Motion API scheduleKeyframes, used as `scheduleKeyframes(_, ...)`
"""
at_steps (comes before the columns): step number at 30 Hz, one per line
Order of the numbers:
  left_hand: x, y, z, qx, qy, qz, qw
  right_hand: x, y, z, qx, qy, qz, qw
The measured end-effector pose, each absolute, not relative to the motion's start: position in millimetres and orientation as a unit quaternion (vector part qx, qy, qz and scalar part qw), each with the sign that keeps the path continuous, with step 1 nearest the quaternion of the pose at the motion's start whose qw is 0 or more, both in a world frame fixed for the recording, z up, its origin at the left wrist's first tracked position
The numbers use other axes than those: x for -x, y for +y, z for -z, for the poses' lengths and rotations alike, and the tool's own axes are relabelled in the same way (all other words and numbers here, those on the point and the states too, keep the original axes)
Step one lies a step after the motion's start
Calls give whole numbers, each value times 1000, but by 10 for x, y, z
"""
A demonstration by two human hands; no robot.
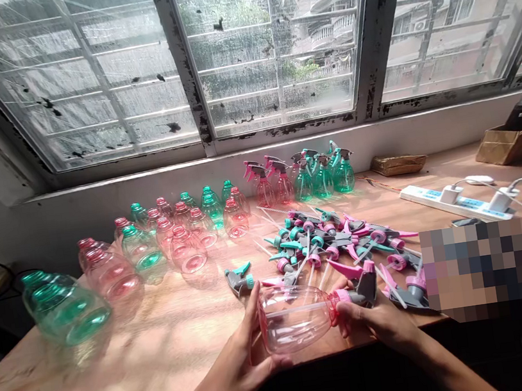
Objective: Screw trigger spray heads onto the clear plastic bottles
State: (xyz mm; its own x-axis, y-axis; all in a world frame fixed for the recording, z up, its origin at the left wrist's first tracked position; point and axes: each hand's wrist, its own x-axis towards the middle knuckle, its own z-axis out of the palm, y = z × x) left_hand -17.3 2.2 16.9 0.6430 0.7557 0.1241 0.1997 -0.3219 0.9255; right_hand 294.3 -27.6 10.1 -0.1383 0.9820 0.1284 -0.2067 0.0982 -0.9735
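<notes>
A clear pink spray bottle (297, 329) lies on its side in the air at the table's front edge, its base to the left. My left hand (244, 353) is wrapped around the base end. At the neck, my right hand (372, 317) grips the pink collar of a grey and pink trigger sprayer (363, 284). The sprayer sits at the bottle's mouth, with its white tube inside the bottle. How far the collar is screwed on cannot be seen. A loose grey and teal sprayer head (240, 280) lies just beyond my left hand.
Several loose sprayer heads (330, 237) are heaped beyond my hands. Open pink bottles (188, 251) and green bottles (71, 313) stand at left. Bottles with sprayers (321, 177) line the back, near a white power strip (456, 202). A blurred patch covers the right front.
</notes>
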Motion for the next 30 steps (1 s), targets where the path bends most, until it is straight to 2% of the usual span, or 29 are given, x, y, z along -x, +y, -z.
scheduleKeyframes(6, 204, -20, -288, -796, 320, -249, 450, -2950, -298, -132, 387, -505, -559, 532)
scheduleKeyframes(17, 208, 21, -137, -768, 312, -281, 484, -2949, -283, -105, 379, -511, -564, 527)
scheduleKeyframes(30, 170, -26, -337, -781, 321, -254, 472, -2969, -306, -134, 419, -531, -540, 501)
